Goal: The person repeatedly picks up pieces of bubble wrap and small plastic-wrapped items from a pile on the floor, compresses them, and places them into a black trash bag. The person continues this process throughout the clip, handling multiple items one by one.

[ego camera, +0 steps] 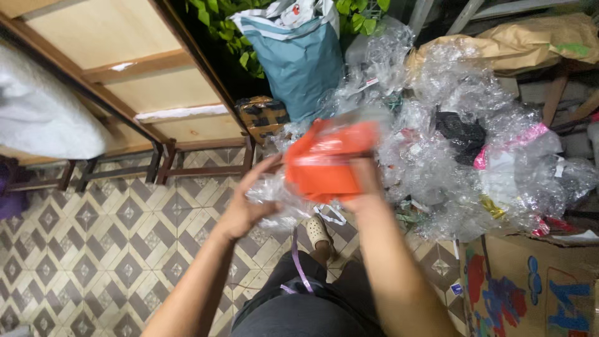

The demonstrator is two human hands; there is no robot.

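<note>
Both hands clamped an orange packet: left hand on its clear wrap, right hand on its right edge, near heaped plastic; stripping step, seemingly.

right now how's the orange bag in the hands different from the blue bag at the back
The orange bag is small, bright and blurred, held up between the left hand and right hand; the blue bag is bigger, dull teal and stands stuffed on the floor, untouched. Both lie beside the heap of clear plastic.
</note>
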